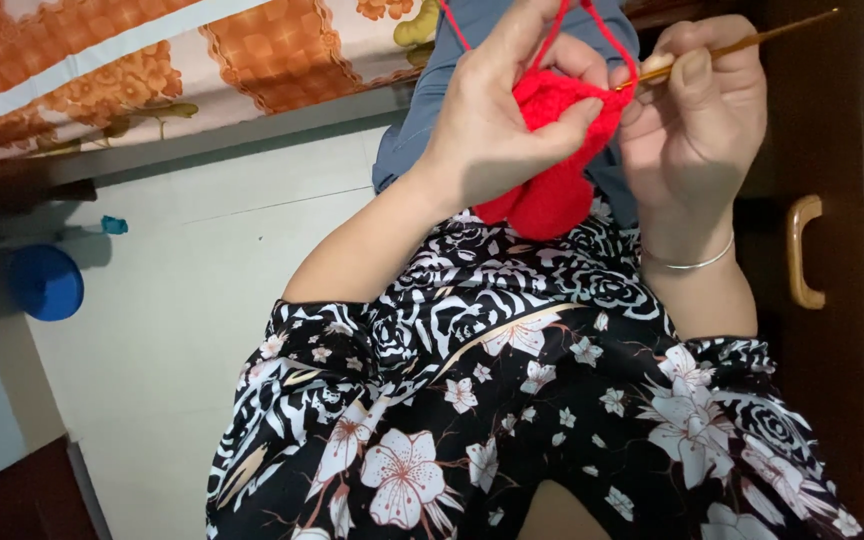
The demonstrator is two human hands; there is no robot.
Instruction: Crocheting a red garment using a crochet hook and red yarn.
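My left hand pinches a red crocheted piece between thumb and fingers, held up over my lap. Red yarn strands run up from the piece past my fingers and out of the top of the view. My right hand grips a thin wooden crochet hook, whose tip sits at the upper right edge of the red piece. A thin silver bangle circles my right wrist. Below, my lap is covered by a black and white floral garment.
A bed with an orange patterned sheet runs along the upper left. A blue round object and a small teal item lie on the pale tiled floor. A dark wooden cabinet with a curved handle stands at right.
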